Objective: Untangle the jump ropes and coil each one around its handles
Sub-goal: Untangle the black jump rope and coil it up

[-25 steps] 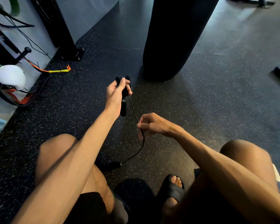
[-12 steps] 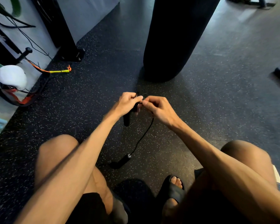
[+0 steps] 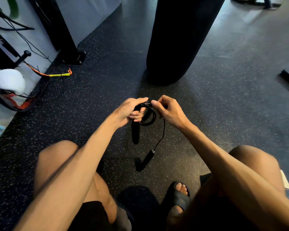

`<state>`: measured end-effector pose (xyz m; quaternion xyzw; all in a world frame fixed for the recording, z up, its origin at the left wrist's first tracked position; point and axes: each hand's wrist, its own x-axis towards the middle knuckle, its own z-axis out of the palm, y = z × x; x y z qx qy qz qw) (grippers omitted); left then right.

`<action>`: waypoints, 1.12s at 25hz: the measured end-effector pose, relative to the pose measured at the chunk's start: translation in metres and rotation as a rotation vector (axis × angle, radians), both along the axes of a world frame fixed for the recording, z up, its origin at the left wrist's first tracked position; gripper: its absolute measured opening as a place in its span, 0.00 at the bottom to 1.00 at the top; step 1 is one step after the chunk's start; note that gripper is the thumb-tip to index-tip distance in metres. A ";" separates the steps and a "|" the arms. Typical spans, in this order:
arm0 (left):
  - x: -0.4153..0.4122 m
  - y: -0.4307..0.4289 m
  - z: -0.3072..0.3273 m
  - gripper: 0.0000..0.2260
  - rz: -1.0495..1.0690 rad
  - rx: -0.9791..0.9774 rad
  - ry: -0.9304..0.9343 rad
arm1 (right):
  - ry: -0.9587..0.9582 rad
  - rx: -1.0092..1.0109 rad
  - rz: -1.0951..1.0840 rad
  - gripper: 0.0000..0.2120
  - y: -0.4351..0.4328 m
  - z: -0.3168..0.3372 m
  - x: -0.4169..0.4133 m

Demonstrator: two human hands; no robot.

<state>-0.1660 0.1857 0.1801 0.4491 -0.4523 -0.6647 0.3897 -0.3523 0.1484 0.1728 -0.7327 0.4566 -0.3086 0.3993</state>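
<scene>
Several loops point(image 3: 150, 117) and one handle point(image 3: 135, 131) sit gripped in the left hand point(image 3: 127, 110). The right hand point(image 3: 169, 111) pinches the rope point(image 3: 164, 129); keep turns snug.

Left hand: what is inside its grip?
The left hand grips a black handle with several rope loops. The handle's top and how the loops wrap it are hidden by the fingers.

Black shorts point(image 3: 92, 215), black slide sandal point(image 3: 179, 199)
</scene>
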 end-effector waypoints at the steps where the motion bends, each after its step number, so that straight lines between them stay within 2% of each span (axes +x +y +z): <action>1: 0.002 -0.001 0.000 0.20 0.021 0.014 0.066 | -0.001 0.031 0.002 0.18 0.000 -0.003 0.000; 6: 0.007 -0.002 0.005 0.19 0.126 0.016 0.332 | 0.033 0.308 0.085 0.14 0.004 -0.017 0.004; 11: 0.006 -0.005 0.009 0.14 0.273 0.027 0.451 | 0.286 0.540 0.276 0.09 0.018 -0.039 0.004; 13: 0.002 -0.005 0.008 0.12 0.365 -0.016 0.430 | 0.318 0.619 0.350 0.09 0.023 -0.045 0.005; 15: -0.001 -0.006 0.005 0.11 0.466 -0.075 0.360 | 0.305 0.664 0.387 0.07 0.024 -0.044 0.008; 18: -0.001 -0.009 -0.003 0.10 0.598 -0.160 0.223 | 0.294 0.602 0.390 0.04 0.025 -0.040 0.010; 22: 0.004 -0.011 -0.009 0.10 0.706 -0.292 -0.183 | 0.197 0.403 0.304 0.06 0.028 -0.038 0.013; 26: 0.013 -0.015 -0.015 0.10 0.589 -0.371 -0.596 | 0.233 0.050 0.307 0.03 0.027 -0.025 0.015; 28: 0.015 -0.014 -0.018 0.09 0.474 -0.354 -0.733 | 0.205 -0.043 0.283 0.03 0.027 -0.016 0.014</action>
